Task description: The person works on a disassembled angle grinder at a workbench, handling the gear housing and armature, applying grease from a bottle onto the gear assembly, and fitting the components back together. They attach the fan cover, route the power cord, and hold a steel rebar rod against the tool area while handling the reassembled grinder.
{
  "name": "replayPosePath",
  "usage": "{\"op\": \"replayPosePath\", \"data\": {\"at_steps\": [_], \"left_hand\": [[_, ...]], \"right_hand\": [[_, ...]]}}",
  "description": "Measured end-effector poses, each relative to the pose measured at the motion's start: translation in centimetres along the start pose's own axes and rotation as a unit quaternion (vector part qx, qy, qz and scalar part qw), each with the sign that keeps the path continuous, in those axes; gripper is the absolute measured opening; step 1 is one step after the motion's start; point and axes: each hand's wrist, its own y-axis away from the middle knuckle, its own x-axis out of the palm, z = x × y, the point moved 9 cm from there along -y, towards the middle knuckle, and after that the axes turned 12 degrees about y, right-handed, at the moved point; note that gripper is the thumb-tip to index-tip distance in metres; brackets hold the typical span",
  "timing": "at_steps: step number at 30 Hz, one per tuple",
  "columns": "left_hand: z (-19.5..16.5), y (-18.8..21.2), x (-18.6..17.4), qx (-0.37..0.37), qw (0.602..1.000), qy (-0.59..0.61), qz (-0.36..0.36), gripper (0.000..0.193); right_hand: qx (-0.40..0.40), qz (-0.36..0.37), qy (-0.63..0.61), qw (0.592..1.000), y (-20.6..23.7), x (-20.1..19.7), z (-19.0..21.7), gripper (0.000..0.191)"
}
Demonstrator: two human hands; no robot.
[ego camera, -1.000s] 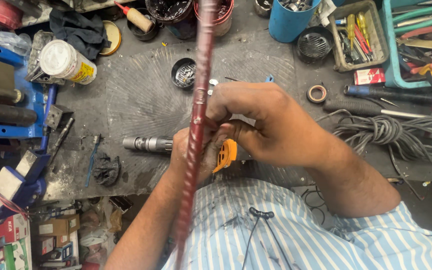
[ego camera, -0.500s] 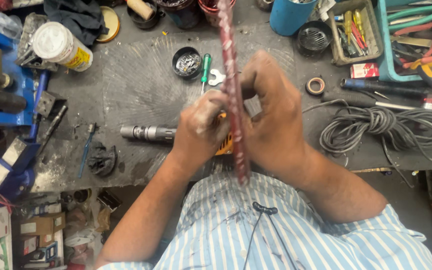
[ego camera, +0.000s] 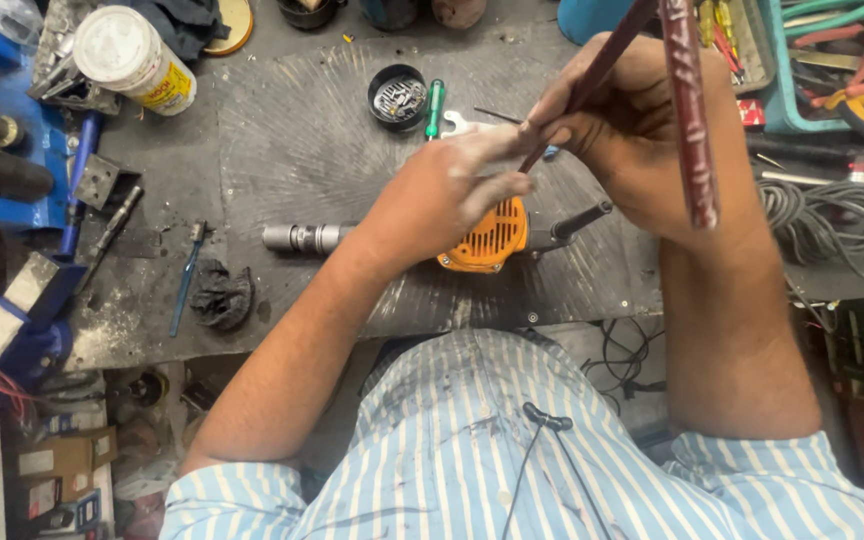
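Blue vise parts [ego camera: 12,190] sat at the far left of our grey desk [ego camera: 282,160], with a white tin [ego camera: 132,55] lying tilted behind them. Moving right, we saw a blue-handled brush [ego camera: 187,280] and a black rag [ego camera: 220,295], then the power tool [ego camera: 452,238] lying flat across the desk, its long axis running left to right, its metal nose pointing left and its orange vented housing near the middle. Our left hand [ego camera: 442,195] rested on that housing, fingers together, steadying it. Our right hand [ego camera: 642,140] was clamped on a thin dark red rod [ego camera: 592,80], which slanted from upper right down toward the tool's top. A blurred red strip [ego camera: 687,110] hung close to the camera. We judged the step to be working at the housing with the rod's tip; the next move would call for a steady tool and a careful tip. Coiled cable [ego camera: 832,215] lay at the right
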Motion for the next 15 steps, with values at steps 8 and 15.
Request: {"op": "replayPosePath", "data": {"at_steps": [8, 15], "left_hand": [[6.3, 8.1, -3.5, -0.133, 0.988, 0.063, -0.038, 0.025], [6.6, 14.5, -3.1, -0.075, 0.995, 0.061, -0.006, 0.026]], "right_hand": [[0.049, -0.255, 0.145, 0.955, 2.1, 2.7, 2.9, 0.008], [-0.020, -0.245, 0.093, 0.965, 0.0, 3.0, 4.1, 0.004]]}}
